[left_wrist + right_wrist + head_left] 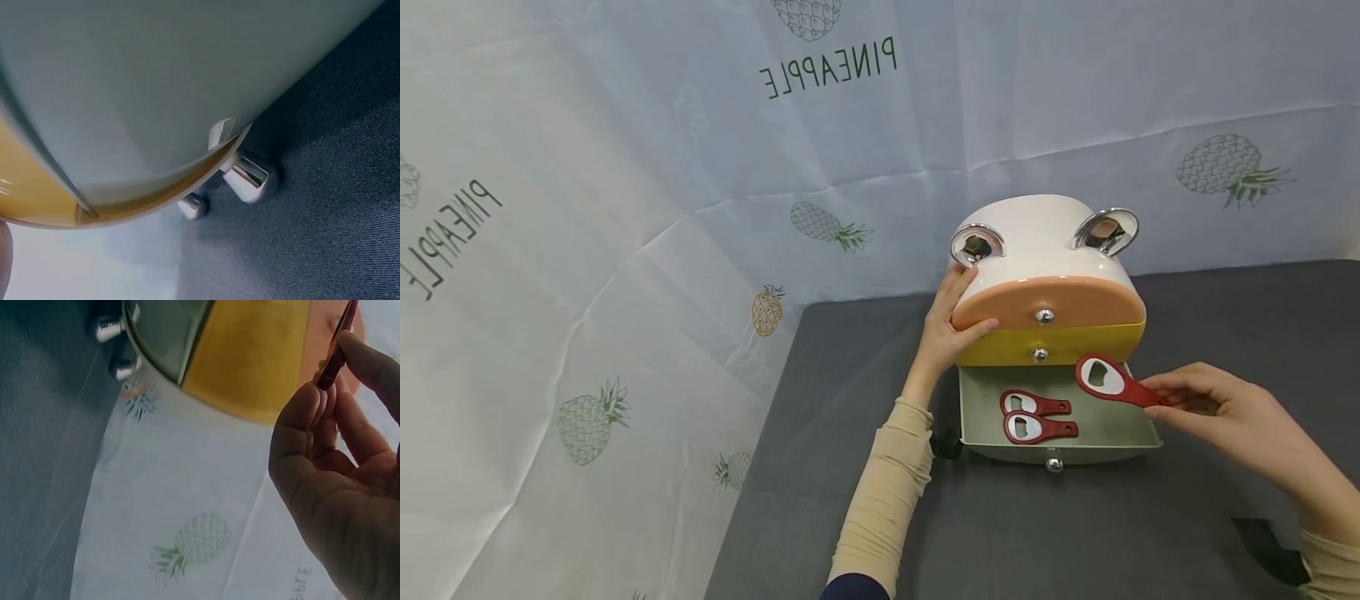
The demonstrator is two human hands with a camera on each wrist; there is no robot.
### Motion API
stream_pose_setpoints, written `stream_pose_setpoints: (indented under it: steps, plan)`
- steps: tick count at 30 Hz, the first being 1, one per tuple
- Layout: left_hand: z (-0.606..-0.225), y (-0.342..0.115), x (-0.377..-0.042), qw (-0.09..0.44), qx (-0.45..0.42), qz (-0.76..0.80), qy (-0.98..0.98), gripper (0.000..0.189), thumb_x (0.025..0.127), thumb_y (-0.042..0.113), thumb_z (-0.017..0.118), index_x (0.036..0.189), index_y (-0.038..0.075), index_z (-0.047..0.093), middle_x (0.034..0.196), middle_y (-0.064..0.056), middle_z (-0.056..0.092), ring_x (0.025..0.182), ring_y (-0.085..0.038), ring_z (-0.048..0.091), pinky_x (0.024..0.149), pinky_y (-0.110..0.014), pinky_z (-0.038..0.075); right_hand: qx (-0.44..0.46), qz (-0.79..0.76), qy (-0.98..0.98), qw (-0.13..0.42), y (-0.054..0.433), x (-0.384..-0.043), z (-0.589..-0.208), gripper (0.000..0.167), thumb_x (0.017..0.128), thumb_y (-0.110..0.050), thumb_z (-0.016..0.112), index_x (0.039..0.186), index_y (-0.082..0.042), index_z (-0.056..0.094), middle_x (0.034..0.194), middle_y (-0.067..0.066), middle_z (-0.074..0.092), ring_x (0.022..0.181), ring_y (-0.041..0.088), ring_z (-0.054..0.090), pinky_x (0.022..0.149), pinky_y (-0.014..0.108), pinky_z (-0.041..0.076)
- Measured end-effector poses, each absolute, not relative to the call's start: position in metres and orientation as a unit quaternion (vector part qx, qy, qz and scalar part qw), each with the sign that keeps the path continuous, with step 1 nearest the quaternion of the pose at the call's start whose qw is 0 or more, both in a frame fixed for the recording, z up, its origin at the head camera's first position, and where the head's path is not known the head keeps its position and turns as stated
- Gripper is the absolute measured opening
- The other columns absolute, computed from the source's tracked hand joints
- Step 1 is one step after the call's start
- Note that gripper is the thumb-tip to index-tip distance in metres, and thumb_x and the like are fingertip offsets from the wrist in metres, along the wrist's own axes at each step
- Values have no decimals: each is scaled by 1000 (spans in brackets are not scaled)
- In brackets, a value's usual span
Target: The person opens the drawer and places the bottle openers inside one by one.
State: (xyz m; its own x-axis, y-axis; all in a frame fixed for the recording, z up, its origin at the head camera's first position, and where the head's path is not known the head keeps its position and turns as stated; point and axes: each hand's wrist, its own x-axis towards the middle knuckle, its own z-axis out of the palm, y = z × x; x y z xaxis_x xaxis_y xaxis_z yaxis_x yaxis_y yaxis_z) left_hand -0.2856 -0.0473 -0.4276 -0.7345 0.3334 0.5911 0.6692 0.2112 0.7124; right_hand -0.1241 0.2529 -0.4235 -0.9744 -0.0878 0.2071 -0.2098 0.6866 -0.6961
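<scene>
A drawer box (1037, 233) with a white rounded top, an orange drawer and a yellow drawer stands on the dark table. Its pale green bottom drawer (1116, 429) is pulled out. Two red bottle openers (1054, 429) lie in that drawer, partly overlapping. My left hand (943, 325) rests against the box's left side, its thumb across the orange front. Above the open drawer's right side, my right hand (1225, 406) pinches the handle of a third red bottle opener (1131, 389). In the right wrist view this bottle opener (332, 365) appears edge-on between fingertips and thumb.
Two silver ring-shaped ears (977, 243) stick up from the box's top. Silver feet (247, 178) support it in the left wrist view. Behind and to the left hangs a white pineapple-print cloth (700, 125). A black strap (1270, 550) lies by the right sleeve.
</scene>
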Motion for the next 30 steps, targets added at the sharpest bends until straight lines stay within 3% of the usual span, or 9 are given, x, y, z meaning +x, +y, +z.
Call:
stream_pose_setpoints:
  steps: [11,21,30]
  plan:
    - [-428,-47,-287,165,-339,-533,-758,75,75,6,76,141,12,41,155,-2,24,145,-12,17,117,-41,22,166,428,-888,13,211,-148,-437,23,83,-22,71,104,-16,67,89,-5,60,74,-1,58,61,19,48]
    - [-429,-47,-286,160,-333,-531,-762,75,76,7,76,141,13,40,156,-2,24,145,-11,16,117,-43,22,253,379,-890,26,198,-171,-456,9,81,-12,71,89,-17,70,79,-13,62,66,-7,49,55,18,43]
    - [-429,-46,-287,164,-330,-534,-761,75,75,8,77,141,13,41,155,-3,25,145,-12,18,117,-42,21,229,333,-911,87,197,-179,-460,9,79,-10,73,84,-17,70,78,-10,63,68,-8,46,57,18,42]
